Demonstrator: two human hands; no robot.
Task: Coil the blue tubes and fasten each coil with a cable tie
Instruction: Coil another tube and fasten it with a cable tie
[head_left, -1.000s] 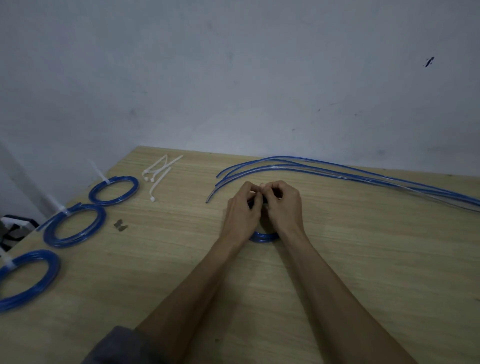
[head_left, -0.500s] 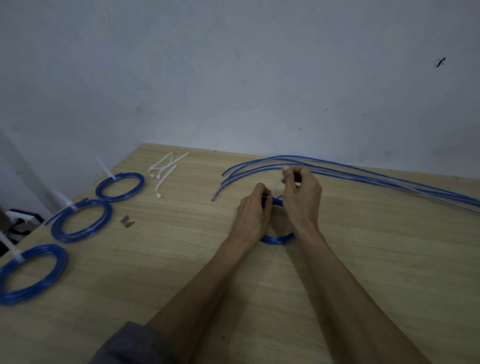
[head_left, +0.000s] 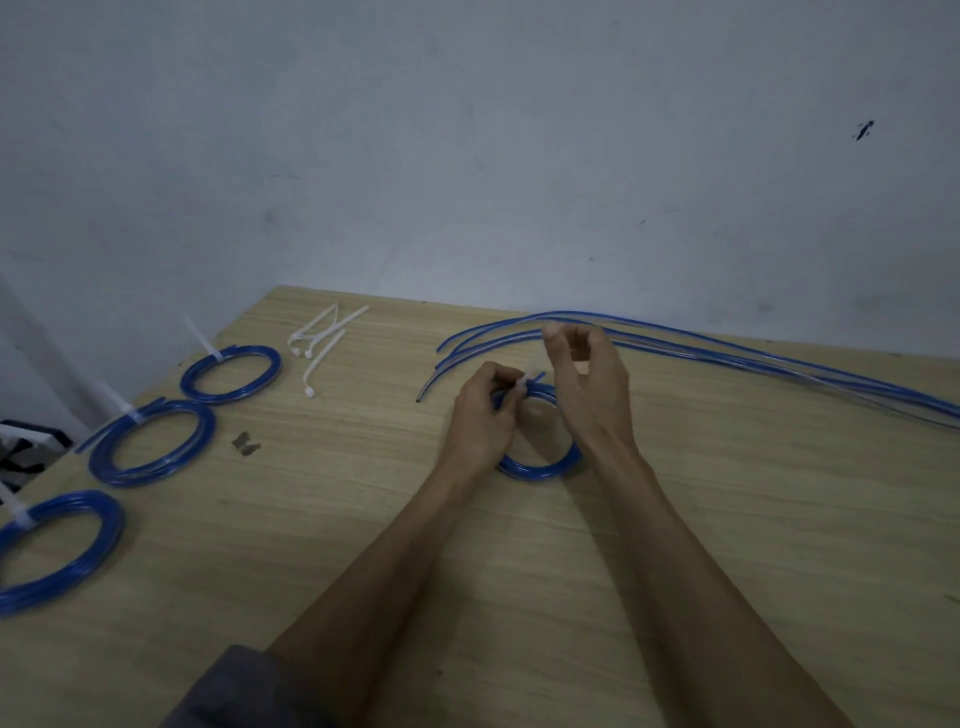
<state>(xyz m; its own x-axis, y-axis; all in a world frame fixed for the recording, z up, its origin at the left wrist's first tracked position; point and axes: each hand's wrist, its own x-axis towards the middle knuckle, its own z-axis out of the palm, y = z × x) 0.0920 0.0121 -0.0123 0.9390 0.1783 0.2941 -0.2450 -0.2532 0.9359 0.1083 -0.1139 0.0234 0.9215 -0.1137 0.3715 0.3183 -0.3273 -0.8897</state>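
Observation:
A small blue tube coil (head_left: 540, 470) lies on the wooden table (head_left: 727, 519) at the middle. My left hand (head_left: 480, 421) pinches the coil's far side where the head of a white cable tie (head_left: 530, 383) sits. My right hand (head_left: 584, 384) is raised just beyond it, fingertips pinching the tie's tail, which is blurred. Several loose blue tubes (head_left: 727, 353) run along the back edge to the right. Three tied coils lie at the left: one (head_left: 231, 374), one (head_left: 153, 441) and one (head_left: 57, 551).
Spare white cable ties (head_left: 322, 338) lie at the back left near the wall. A small dark scrap (head_left: 245, 443) sits left of centre. The table's left edge runs diagonally past the coils, with a dark object (head_left: 26, 452) beyond it.
My right hand has moved up and away from the left hand, drawing the tie's tail out. The left hand has stayed on the coil. The view has shifted slightly.

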